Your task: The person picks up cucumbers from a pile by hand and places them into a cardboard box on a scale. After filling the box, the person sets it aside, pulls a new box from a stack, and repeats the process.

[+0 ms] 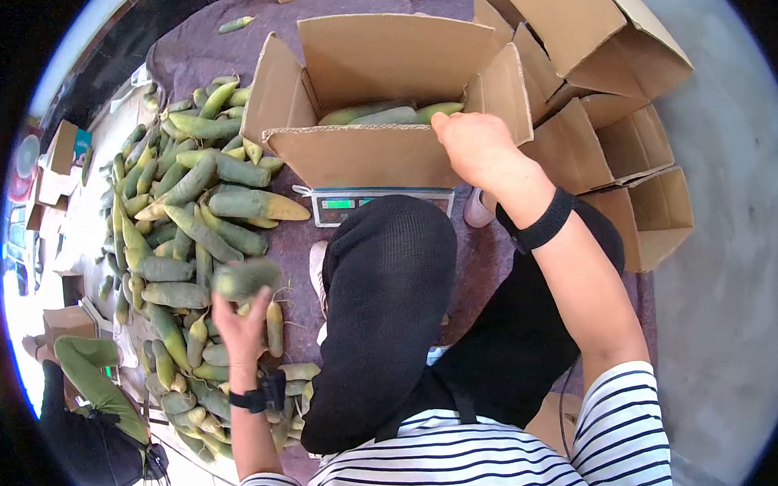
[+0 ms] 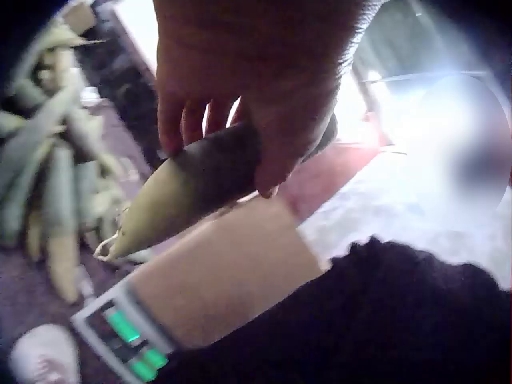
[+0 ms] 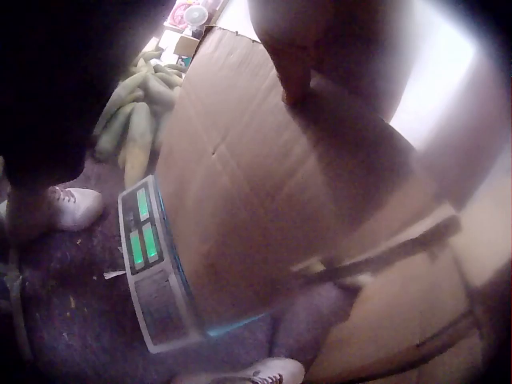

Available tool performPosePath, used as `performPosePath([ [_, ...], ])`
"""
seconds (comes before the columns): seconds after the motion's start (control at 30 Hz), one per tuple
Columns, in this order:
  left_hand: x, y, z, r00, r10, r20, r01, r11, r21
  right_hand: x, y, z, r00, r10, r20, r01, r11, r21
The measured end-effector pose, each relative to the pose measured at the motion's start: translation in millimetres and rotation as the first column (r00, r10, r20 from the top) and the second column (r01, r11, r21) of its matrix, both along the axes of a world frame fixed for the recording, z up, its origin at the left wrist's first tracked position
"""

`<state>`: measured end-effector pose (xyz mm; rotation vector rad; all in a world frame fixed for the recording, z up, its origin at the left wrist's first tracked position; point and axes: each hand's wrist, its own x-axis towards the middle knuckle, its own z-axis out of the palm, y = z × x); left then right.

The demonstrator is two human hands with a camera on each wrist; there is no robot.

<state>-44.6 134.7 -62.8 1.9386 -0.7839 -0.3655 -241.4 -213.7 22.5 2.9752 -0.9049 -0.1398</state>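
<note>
Left hand (image 1: 241,326) grasping one green radish (image 1: 245,278), held up left of the cardboard box (image 1: 359,156); right hand (image 1: 480,148) gripping the box's front rim; box atop digital scale (image 1: 344,205); radish pile (image 1: 188,208) left of box.

Radish pile (image 1: 189,226) on purple cloth (image 1: 198,51); scale (image 1: 352,203) w/ green display; empty boxes (image 1: 636,145) at right.

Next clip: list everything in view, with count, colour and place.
cloth: one, purple, on the ground
radish pile: many, green to yellowish, on the cloth, left
held radish: one, green, raised over the pile's edge
scale: one, grey, green display, centre
open box: one, brown cardboard, on the scale, radishes inside
empty boxes: several, brown, right
second person: one, dark clothes, lower left
left hand: one, grips the held radish
right hand: one, grips the open box's rim
</note>
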Motion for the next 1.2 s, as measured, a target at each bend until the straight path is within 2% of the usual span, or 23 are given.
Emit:
performPosePath([
  [0.03, 3.5, -18.5, 27.8, 0.988, -0.007, 0.155, 0.021, 0.995, -0.093, -0.8, 0.1, 1.1, 1.000, -0.006, 0.004, 0.006, 1.000, -0.003],
  [0.1, -8.0, -67.3, 93.1, 0.951, 0.033, 0.306, 0.114, 0.887, -0.448, -1.7, 1.0, 2.2, 1.000, 0.010, -0.012, -0.010, 1.000, 0.021],
  [0.17, -15.4, -105.8, 136.7, 0.908, 0.092, 0.409, 0.162, 0.823, -0.544, -0.5, 2.1, 3.7, 1.000, -0.001, -0.029, 0.001, 1.000, 0.021],
  [0.23, -18.5, -143.5, 163.6, 0.797, 0.071, 0.600, 0.262, 0.854, -0.449, -1.8, 1.7, 3.4, 0.998, -0.013, -0.054, 0.014, 1.000, 0.020],
  [0.3, -17.5, -175.5, 160.4, 0.584, 0.037, 0.811, 0.302, 0.917, -0.260, -3.8, 1.9, -0.6, 0.999, 0.030, 0.011, -0.029, 0.998, -0.054],
  [0.4, -19.3, -208.2, 130.8, 0.577, -0.201, 0.791, 0.351, 0.936, -0.018, -6.0, -0.8, -2.8, 0.999, 0.045, 0.015, -0.045, 0.998, -0.033],
  [0.43, -24.8, -202.1, 123.5, 0.631, -0.203, 0.748, 0.333, 0.943, -0.025, -5.6, -2.0, -2.2, 0.999, 0.043, 0.016, -0.042, 0.999, -0.033],
  [0.5, -24.2, -179.1, 99.9, 0.633, -0.149, 0.760, 0.270, 0.962, -0.036, -8.5, -2.4, -4.2, 0.997, 0.068, 0.048, -0.068, 0.998, -0.004],
  [0.57, -21.9, -141.0, 64.6, 0.664, -0.131, 0.736, 0.215, 0.976, -0.021, -8.7, -2.7, -0.6, 0.999, 0.038, 0.008, -0.038, 0.999, 0.031],
  [0.63, -21.3, -95.8, 18.3, 0.710, -0.226, 0.667, 0.192, 0.973, 0.125, -3.4, -2.3, 1.1, 0.999, 0.034, -0.024, -0.032, 0.998, 0.063],
  [0.7, -18.9, -39.1, -44.1, 0.764, -0.404, 0.503, 0.204, 0.891, 0.406, -3.3, -1.5, 0.0, 0.999, 0.009, -0.034, -0.008, 1.000, 0.025],
  [0.73, -19.8, -4.1, -77.7, 0.786, -0.474, 0.396, 0.223, 0.816, 0.533, -2.5, -0.2, 2.6, 0.999, -0.001, -0.036, 0.001, 1.000, 0.008],
  [0.77, -23.1, 26.1, -106.1, 0.809, -0.520, 0.274, 0.245, 0.722, 0.647, -3.4, -0.8, 3.6, 0.999, 0.030, -0.037, -0.030, 1.000, 0.005],
  [0.83, -37.8, 68.6, -136.1, 0.833, -0.552, 0.046, 0.251, 0.450, 0.857, -0.7, 1.6, 6.9, 0.998, 0.000, -0.058, -0.001, 1.000, -0.003],
  [0.9, -48.0, 99.4, -149.8, 0.875, -0.484, 0.009, 0.230, 0.431, 0.872, -6.7, -0.7, -0.1, 0.997, 0.072, 0.037, -0.071, 0.997, -0.028],
  [0.97, -45.3, 112.0, -162.4, 0.900, -0.435, -0.012, 0.220, 0.430, 0.876, -8.0, 0.4, 1.6, 0.995, 0.085, 0.048, -0.084, 0.996, -0.032],
  [1.03, -33.2, 112.2, -168.6, 0.940, -0.291, 0.176, 0.012, 0.547, 0.837, -7.3, 2.5, 3.9, 0.996, 0.083, 0.033, -0.081, 0.995, -0.049],
  [1.07, -24.6, 113.6, -170.0, 0.941, -0.249, 0.229, -0.034, 0.605, 0.796, -6.5, 2.3, 3.9, 0.995, 0.091, 0.029, -0.089, 0.995, -0.051],
  [1.1, -16.3, 114.6, -173.6, 0.943, -0.244, 0.226, -0.034, 0.606, 0.795, -5.9, 2.1, 3.0, 0.996, 0.084, 0.027, -0.083, 0.995, -0.055],
  [1.17, 2.4, 118.4, -185.5, 0.953, -0.122, 0.276, -0.125, 0.674, 0.728, -3.9, 2.6, 2.0, 0.997, 0.073, 0.019, -0.072, 0.996, -0.060],
  [1.2, 12.8, 118.8, -192.2, 0.981, -0.055, 0.186, -0.114, 0.613, 0.782, -3.4, 2.6, 1.4, 0.997, 0.071, 0.021, -0.070, 0.996, -0.061],
])
